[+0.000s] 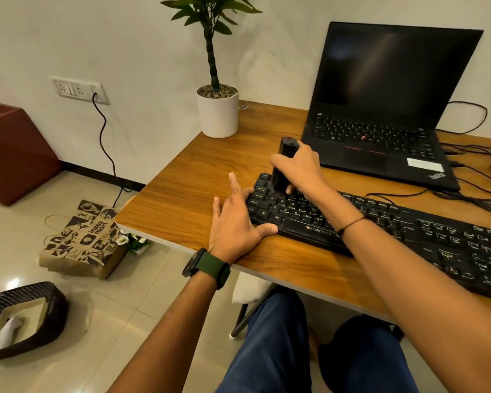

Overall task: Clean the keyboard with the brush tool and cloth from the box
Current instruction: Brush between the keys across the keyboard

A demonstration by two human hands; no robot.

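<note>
A black Zebronics keyboard (408,228) lies slanted across the wooden desk (187,188). My right hand (301,168) grips a black brush tool (284,163), held upright with its lower end on the keys at the keyboard's upper-left corner. My left hand (236,219) rests flat with straight fingers against the keyboard's left end, thumb along its front edge. On the floor at lower left stands a dark woven box (51,321) with a white cloth (9,330) lying inside it.
An open black laptop (380,114) stands behind the keyboard, with cables (471,194) trailing to the right. A white potted plant (218,112) sits at the desk's back-left corner. A printed paper bag (82,242) lies on the tiled floor. My knees are under the desk.
</note>
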